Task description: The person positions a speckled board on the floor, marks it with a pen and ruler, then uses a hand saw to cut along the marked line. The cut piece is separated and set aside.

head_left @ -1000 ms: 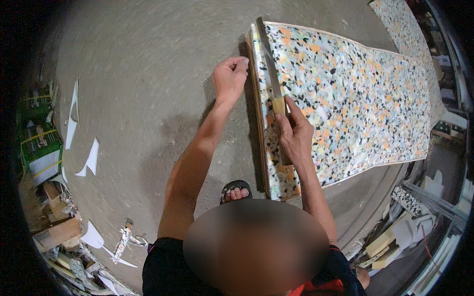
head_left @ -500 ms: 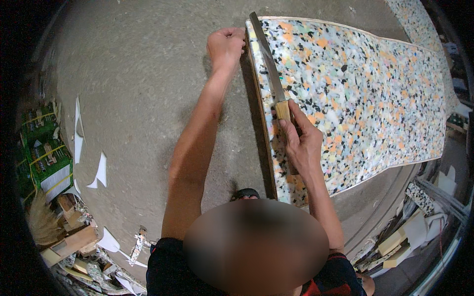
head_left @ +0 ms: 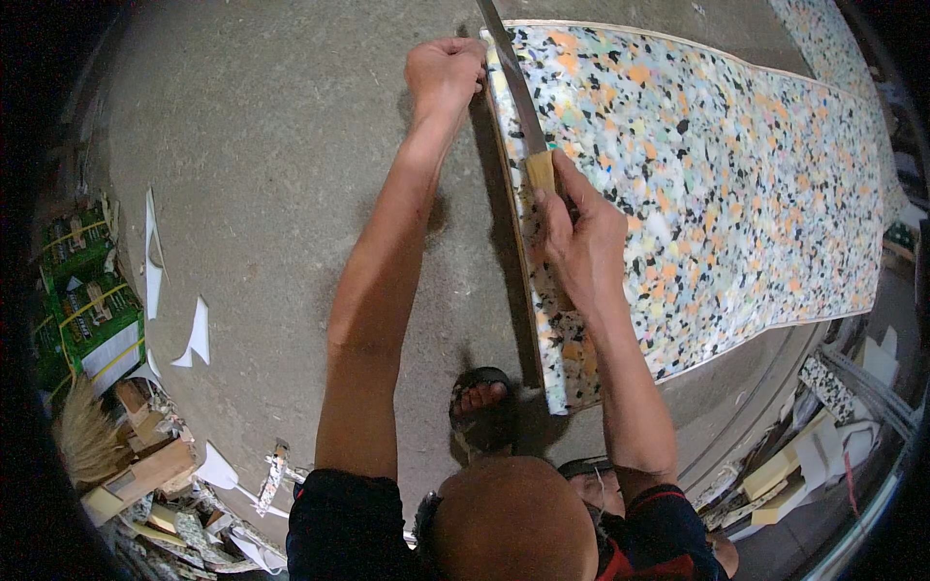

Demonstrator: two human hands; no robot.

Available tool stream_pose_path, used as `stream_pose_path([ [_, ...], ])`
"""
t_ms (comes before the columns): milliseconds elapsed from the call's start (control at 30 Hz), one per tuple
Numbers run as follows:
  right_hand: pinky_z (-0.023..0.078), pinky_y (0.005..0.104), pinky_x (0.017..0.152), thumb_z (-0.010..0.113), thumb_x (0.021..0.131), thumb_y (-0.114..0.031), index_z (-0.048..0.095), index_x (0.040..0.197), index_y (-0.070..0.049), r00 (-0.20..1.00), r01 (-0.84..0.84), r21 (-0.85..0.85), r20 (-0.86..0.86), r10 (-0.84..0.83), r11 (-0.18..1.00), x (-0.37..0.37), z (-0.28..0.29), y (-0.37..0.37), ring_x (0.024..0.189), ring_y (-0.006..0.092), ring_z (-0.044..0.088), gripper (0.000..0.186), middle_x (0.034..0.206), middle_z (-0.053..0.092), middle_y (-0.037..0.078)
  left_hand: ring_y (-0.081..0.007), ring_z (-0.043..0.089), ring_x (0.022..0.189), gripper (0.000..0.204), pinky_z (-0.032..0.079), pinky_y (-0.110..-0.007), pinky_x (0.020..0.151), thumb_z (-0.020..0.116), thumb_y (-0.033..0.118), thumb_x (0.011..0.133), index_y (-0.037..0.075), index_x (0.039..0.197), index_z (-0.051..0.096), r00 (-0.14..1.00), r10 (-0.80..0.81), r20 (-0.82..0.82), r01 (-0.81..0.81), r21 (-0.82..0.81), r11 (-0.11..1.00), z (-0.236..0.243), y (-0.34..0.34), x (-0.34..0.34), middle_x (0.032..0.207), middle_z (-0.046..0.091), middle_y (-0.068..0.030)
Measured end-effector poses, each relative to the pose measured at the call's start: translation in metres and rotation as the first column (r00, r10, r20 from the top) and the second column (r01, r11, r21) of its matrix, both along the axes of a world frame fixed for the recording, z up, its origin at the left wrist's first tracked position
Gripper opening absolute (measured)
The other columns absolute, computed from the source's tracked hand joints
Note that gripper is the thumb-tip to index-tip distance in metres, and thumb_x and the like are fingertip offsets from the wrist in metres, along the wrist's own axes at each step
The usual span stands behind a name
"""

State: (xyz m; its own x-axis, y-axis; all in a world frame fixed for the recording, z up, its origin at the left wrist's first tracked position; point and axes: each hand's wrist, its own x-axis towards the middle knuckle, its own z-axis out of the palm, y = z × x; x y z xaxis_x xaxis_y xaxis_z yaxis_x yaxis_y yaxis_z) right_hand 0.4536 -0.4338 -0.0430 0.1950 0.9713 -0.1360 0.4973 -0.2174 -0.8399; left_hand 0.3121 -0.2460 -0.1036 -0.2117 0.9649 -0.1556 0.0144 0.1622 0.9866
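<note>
A large slab of speckled, multicoloured foam [head_left: 697,213] lies on a board whose thin edge shows beneath it. Its left side has a narrow foam strip [head_left: 554,382], parted from the slab at the near end. My right hand [head_left: 591,242] grips the wooden handle of a long-bladed knife [head_left: 518,92]. The blade points away from me and lies along the slab's left margin; its tip passes out of the picture at the top. At the slab's far left corner, my left hand [head_left: 444,82] is closed with its fingertips against the foam edge. What lies inside those fingers is partly hidden.
Grey concrete floor [head_left: 242,194] surrounds the slab. Green strapped packages [head_left: 92,310], white foam scraps [head_left: 197,334] and a heap of offcuts [head_left: 155,474] lie at left. More offcuts [head_left: 794,465] are piled at lower right. My sandalled foot [head_left: 480,397] stands beside the slab's near left corner.
My right hand and the knife have moved away from me along the slab's left margin. My left hand has shifted slightly farther too. The near end of the foam strip now shows more.
</note>
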Motion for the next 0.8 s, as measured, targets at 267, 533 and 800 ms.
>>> stream_pose_path([
  [267,0.055,0.0393,0.069,0.066,0.092,-0.008,0.062,0.13,0.006,0.996,-0.02,0.167,0.091,0.005,0.986,0.001,-0.002,-0.003,0.071,0.0358,0.069,0.04,0.086,0.068,0.029,-0.0083,0.06,0.059,0.014,0.047,-0.023,0.05,0.074,0.01,0.087,-0.003,0.089,0.072,1.0,0.013,0.002,-0.013,0.025,1.0,-0.006,0.005,0.001,0.074,0.069,-0.0038],
  [533,0.055,0.0426,0.071,0.066,0.091,-0.008,0.063,0.127,0.006,0.998,-0.013,0.142,0.055,0.005,0.99,0.0,-0.007,0.006,0.076,0.0397,0.07,0.039,0.087,0.067,0.031,-0.0139,0.065,0.057,0.02,0.052,-0.029,0.052,0.074,0.013,0.083,-0.006,0.089,0.075,0.999,0.027,-0.036,-0.026,0.033,0.999,-0.017,0.01,-0.002,0.069,0.07,-0.0093],
  [800,0.053,0.0442,0.067,0.066,0.09,-0.007,0.064,0.126,0.005,0.989,-0.073,0.261,0.145,0.036,0.963,0.006,-0.009,0.012,0.075,0.042,0.068,0.038,0.087,0.068,0.029,-0.014,0.065,0.056,0.019,0.054,-0.029,0.054,0.073,0.014,0.081,-0.003,0.088,0.076,0.998,0.027,-0.055,-0.023,0.069,0.997,-0.019,0.011,-0.002,0.069,0.071,-0.0095],
])
